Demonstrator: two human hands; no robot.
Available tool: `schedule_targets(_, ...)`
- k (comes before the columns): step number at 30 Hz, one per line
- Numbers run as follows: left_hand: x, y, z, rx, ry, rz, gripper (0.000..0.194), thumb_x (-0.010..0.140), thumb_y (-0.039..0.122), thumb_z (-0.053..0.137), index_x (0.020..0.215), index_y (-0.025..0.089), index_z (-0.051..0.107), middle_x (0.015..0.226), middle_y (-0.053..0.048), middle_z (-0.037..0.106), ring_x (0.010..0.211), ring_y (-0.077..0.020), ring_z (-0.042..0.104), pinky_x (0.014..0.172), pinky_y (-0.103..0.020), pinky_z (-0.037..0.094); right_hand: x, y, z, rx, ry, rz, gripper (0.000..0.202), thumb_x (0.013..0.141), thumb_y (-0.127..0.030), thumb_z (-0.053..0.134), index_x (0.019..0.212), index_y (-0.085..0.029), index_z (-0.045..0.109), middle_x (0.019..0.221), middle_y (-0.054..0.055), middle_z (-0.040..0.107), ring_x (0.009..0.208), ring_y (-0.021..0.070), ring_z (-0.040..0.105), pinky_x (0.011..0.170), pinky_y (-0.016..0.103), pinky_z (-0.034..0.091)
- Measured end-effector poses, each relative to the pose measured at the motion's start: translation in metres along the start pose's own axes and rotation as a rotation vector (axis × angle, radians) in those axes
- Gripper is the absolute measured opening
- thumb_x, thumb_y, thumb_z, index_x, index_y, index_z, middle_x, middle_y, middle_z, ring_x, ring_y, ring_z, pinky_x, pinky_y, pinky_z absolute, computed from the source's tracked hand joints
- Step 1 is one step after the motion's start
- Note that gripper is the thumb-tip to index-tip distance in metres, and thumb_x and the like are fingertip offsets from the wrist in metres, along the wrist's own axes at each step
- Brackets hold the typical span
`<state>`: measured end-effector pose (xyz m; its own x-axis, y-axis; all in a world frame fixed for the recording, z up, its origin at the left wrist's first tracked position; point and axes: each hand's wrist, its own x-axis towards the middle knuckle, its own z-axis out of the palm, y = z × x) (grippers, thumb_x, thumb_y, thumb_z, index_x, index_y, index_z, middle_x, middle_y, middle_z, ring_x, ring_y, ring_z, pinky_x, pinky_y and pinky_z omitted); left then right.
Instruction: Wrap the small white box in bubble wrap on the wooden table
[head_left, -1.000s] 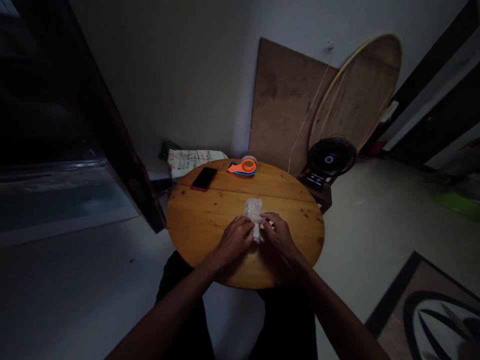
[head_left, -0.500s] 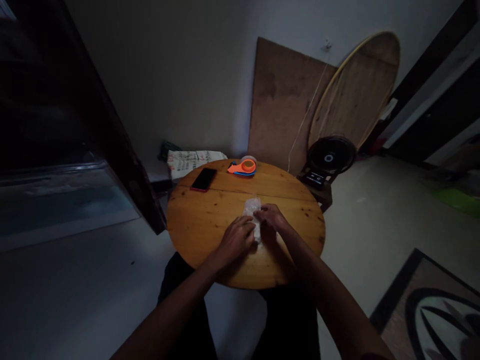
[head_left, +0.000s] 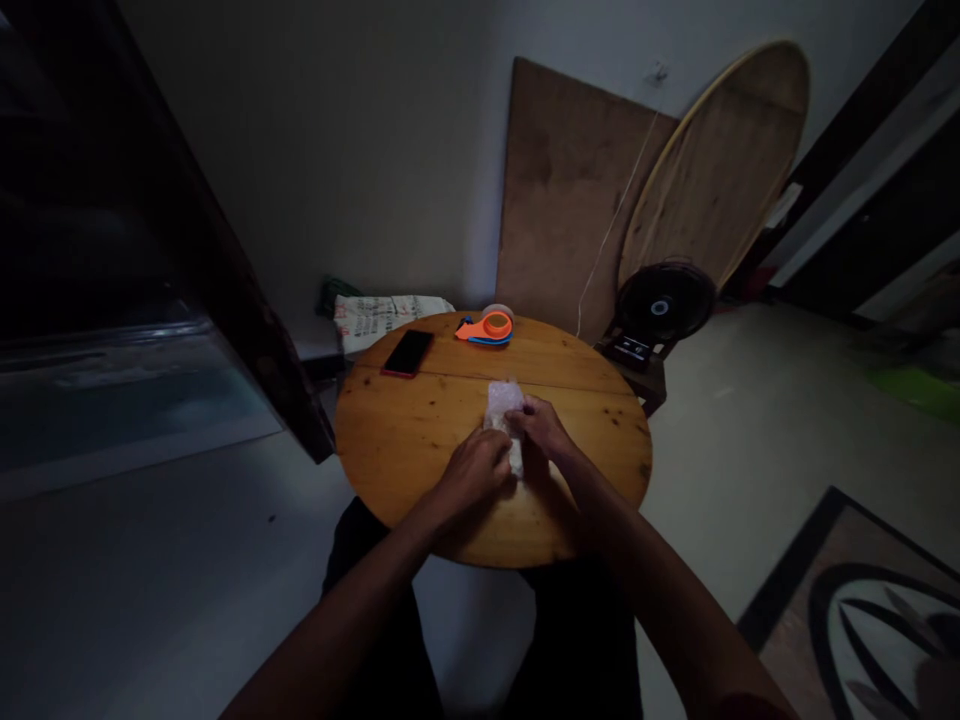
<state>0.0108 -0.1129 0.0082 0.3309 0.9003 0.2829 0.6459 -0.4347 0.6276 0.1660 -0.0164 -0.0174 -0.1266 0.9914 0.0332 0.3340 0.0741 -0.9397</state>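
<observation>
A small packet in clear, whitish bubble wrap (head_left: 504,398) lies upright to my view on the round wooden table (head_left: 405,440). My left hand (head_left: 478,465) is curled on its left side, fingers closed on the wrap. From the right, my right hand (head_left: 541,424) pinches the wrap's right edge, a little farther from me than the left. What is inside the wrap cannot be made out. An orange and blue tape dispenser (head_left: 491,327) rests near the far edge of the table.
A black phone with a red edge (head_left: 409,353) lies at the table's far left. Behind the table are a printed white sack (head_left: 382,318) and a leaning brown board (head_left: 574,190). A black fan (head_left: 665,303) stands at the right, beyond the edge.
The far end of the bubble wrap looks flatter and more spread out. Both hands remain on it, with the fingers slightly shifted. The whole view has moved a little.
</observation>
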Motion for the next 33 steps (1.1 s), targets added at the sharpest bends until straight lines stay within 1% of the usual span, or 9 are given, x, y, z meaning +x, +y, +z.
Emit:
schedule_targets(4, 0.0, -0.006, 0.005, -0.034, 0.063, 0.012, 0.02, 0.081, 0.013, 0.048, 0.091, 0.019, 0.064, 0.102, -0.005, 0.065, 0.098, -0.0208, 0.057, 0.089, -0.034, 0.044, -0.01, -0.004, 0.001, 0.088, -0.028, -0.059, 0.026, 0.066, -0.039, 0.062, 0.076, -0.017, 0.056, 0.067, -0.003, 0.056, 0.06, 0.0106, 0.048, 0.055, 0.022, 0.039)
schedule_targets(7, -0.001, -0.01, 0.01, -0.061, 0.079, 0.012, 0.023, 0.081, 0.012, 0.049, 0.096, 0.019, 0.066, 0.104, -0.005, 0.066, 0.099, -0.0204, 0.058, 0.091, -0.034, 0.045, -0.018, -0.008, 0.0, 0.189, -0.063, -0.088, 0.026, 0.065, -0.037, 0.065, 0.077, -0.016, 0.056, 0.068, -0.003, 0.057, 0.06, 0.0106, 0.049, 0.056, 0.022, 0.039)
schedule_targets(14, -0.004, -0.016, 0.023, -0.11, 0.204, -0.025, 0.026, 0.081, 0.014, 0.052, 0.101, 0.02, 0.066, 0.114, -0.006, 0.06, 0.108, -0.0193, 0.056, 0.098, -0.034, 0.044, -0.035, -0.021, -0.001, 0.277, -0.082, -0.064, 0.027, 0.062, -0.035, 0.068, 0.078, -0.016, 0.059, 0.07, -0.001, 0.061, 0.063, 0.0126, 0.053, 0.059, 0.025, 0.043)
schedule_targets(18, -0.009, -0.014, 0.027, -0.097, 0.288, -0.09, 0.026, 0.079, 0.015, 0.055, 0.103, 0.021, 0.062, 0.108, -0.005, 0.056, 0.104, -0.0193, 0.055, 0.095, -0.034, 0.045, -0.04, -0.027, -0.002, 0.253, -0.07, -0.082, 0.027, 0.064, -0.036, 0.066, 0.081, -0.016, 0.06, 0.072, 0.0, 0.061, 0.064, 0.0128, 0.053, 0.059, 0.024, 0.043)
schedule_targets(21, -0.011, -0.012, 0.029, -0.096, 0.364, -0.191, 0.028, 0.077, 0.021, 0.059, 0.105, 0.019, 0.056, 0.104, -0.006, 0.055, 0.102, -0.0212, 0.054, 0.093, -0.037, 0.046, -0.043, -0.032, -0.003, 0.207, -0.061, -0.111, 0.028, 0.065, -0.036, 0.063, 0.083, -0.015, 0.061, 0.074, 0.0, 0.062, 0.066, 0.0132, 0.053, 0.061, 0.025, 0.043)
schedule_targets(24, -0.012, -0.014, 0.033, -0.124, 0.419, -0.26, 0.048, 0.075, 0.025, 0.062, 0.119, 0.016, 0.048, 0.115, -0.011, 0.053, 0.112, -0.0248, 0.05, 0.098, -0.041, 0.043, -0.046, -0.035, -0.003, 0.142, -0.07, -0.127, 0.027, 0.067, -0.037, 0.059, 0.083, -0.015, 0.062, 0.075, 0.001, 0.063, 0.068, 0.0143, 0.054, 0.065, 0.026, 0.044)
schedule_targets(26, -0.011, -0.019, 0.036, -0.161, 0.421, -0.278, 0.064, 0.073, 0.026, 0.064, 0.131, 0.015, 0.04, 0.128, -0.014, 0.048, 0.123, -0.0274, 0.044, 0.105, -0.043, 0.038, -0.049, -0.034, -0.002, 0.11, -0.075, -0.142, 0.025, 0.068, -0.036, 0.058, 0.082, -0.015, 0.061, 0.074, 0.001, 0.062, 0.068, 0.0144, 0.054, 0.064, 0.025, 0.044)
schedule_targets(28, -0.009, -0.023, 0.037, -0.234, 0.392, -0.291, 0.073, 0.072, 0.026, 0.065, 0.137, 0.015, 0.035, 0.136, -0.016, 0.044, 0.128, -0.0284, 0.041, 0.107, -0.044, 0.035, -0.052, -0.032, -0.002, 0.081, -0.081, -0.162, 0.022, 0.069, -0.035, 0.056, 0.079, -0.016, 0.06, 0.073, 0.0, 0.061, 0.066, 0.0138, 0.053, 0.062, 0.024, 0.043)
schedule_targets(33, -0.005, -0.032, 0.037, -0.426, 0.329, -0.263, 0.076, 0.074, 0.027, 0.066, 0.142, 0.019, 0.033, 0.137, -0.014, 0.047, 0.12, -0.0258, 0.05, 0.099, -0.04, 0.044, -0.061, -0.03, -0.002, -0.039, -0.061, -0.209, 0.014, 0.07, -0.028, 0.053, 0.074, -0.017, 0.059, 0.066, -0.001, 0.058, 0.06, 0.0125, 0.05, 0.056, 0.022, 0.04)
